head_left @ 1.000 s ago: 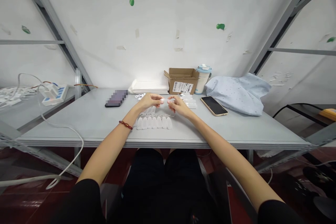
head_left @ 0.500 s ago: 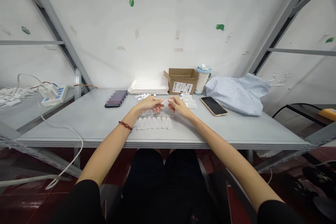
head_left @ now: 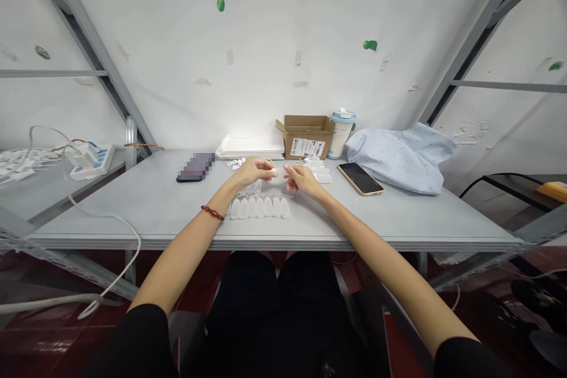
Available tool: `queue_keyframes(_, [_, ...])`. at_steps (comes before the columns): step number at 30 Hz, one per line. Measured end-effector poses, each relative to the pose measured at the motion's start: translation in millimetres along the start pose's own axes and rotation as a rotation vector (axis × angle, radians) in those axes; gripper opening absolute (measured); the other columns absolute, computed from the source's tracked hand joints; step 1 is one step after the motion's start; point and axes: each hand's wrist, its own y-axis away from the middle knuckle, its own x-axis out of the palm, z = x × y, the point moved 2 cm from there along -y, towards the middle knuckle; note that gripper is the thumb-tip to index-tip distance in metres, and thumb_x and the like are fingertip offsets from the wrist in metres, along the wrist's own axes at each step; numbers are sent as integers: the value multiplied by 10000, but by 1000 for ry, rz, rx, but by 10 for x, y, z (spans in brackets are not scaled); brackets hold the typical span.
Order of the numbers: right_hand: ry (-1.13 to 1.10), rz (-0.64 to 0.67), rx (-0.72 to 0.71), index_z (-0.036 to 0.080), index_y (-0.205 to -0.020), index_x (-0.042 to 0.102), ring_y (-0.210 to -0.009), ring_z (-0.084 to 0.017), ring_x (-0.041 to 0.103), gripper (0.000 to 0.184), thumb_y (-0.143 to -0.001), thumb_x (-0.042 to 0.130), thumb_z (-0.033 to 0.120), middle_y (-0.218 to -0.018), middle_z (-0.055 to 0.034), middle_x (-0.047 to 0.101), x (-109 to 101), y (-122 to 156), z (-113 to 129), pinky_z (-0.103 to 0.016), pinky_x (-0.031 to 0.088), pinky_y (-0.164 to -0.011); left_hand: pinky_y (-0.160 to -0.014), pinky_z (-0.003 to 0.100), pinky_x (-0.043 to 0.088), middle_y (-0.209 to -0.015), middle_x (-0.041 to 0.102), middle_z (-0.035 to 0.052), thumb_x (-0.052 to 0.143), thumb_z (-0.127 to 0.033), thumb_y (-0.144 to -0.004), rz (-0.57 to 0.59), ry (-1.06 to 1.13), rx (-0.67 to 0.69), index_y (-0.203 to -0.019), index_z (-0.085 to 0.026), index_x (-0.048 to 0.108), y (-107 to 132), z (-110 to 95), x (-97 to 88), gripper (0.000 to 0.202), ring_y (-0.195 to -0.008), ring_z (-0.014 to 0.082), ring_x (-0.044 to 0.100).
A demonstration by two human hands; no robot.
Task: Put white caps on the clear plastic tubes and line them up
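Observation:
Above the middle of the table, my left hand [head_left: 257, 172] pinches a small white piece [head_left: 274, 172] between thumb and fingertips; its exact kind is too small to tell. Close by on the right, my right hand [head_left: 299, 178] has thumb and finger pressed together, and what they hold, if anything, cannot be made out. Below both hands lies a row of whitish, translucent oval pieces [head_left: 259, 208], with a thin cord along their top edge. Small white caps or beads [head_left: 236, 163] sit beyond my left hand. Several clear, flat pieces [head_left: 322, 176] lie beside my right hand.
At the back stand a white stack of trays or sheets [head_left: 250, 146], an open cardboard box [head_left: 309, 137] and a lidded cup [head_left: 341, 136]. A phone [head_left: 360, 179] and light blue cloth [head_left: 398, 159] lie right; a dark phone-like object [head_left: 197, 167] lies left. A power strip [head_left: 94, 162] is farther left.
My left hand has turned slightly, and the small white piece at its fingertips shows more plainly. My right fingers have shifted a little. The things on the table stay put.

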Motion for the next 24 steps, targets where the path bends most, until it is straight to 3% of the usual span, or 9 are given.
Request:
queue_keyframes(8, [-5, -60, -13, 194, -685, 466, -375, -109, 427, 587, -772, 385, 769, -486, -13, 588, -13, -20, -20, -266, 379, -462, -612, 281, 496, -772, 667, 86, 750, -511, -665, 30, 47, -65, -730, -95, 689, -1, -4, 2, 426, -613, 114, 583])
queue_keyframes(12, [3, -57, -49, 192, -684, 464, -389, -109, 436, 575, -787, 387, 752, -505, -17, 601, -15, -19, -17, -272, 407, -493, -557, 275, 471, -662, 651, 89, 678, -568, -723, 93, -10, -160, -719, -79, 692, 6, 20, -3, 489, -533, 112, 561])
queue_keyframes(19, [-2, -42, -46, 203, -631, 420, -401, -109, 449, 568, -782, 407, 750, -445, -4, 567, -17, -8, 3, -304, 472, -602, -596, 260, 476, -664, 641, 36, 786, -389, -640, 68, -23, -41, -751, -122, 702, 4, 8, -25, 301, -590, 107, 551])
queue_keyframes(24, [-17, -23, -2, 179, -670, 488, -381, -94, 409, 558, -773, 461, 726, -484, -19, 578, -19, -9, -5, -251, 367, -424, -602, 264, 477, -645, 626, 24, 790, -302, -622, 17, 15, -44, -762, -129, 696, -8, 17, -18, 241, -606, 112, 555])
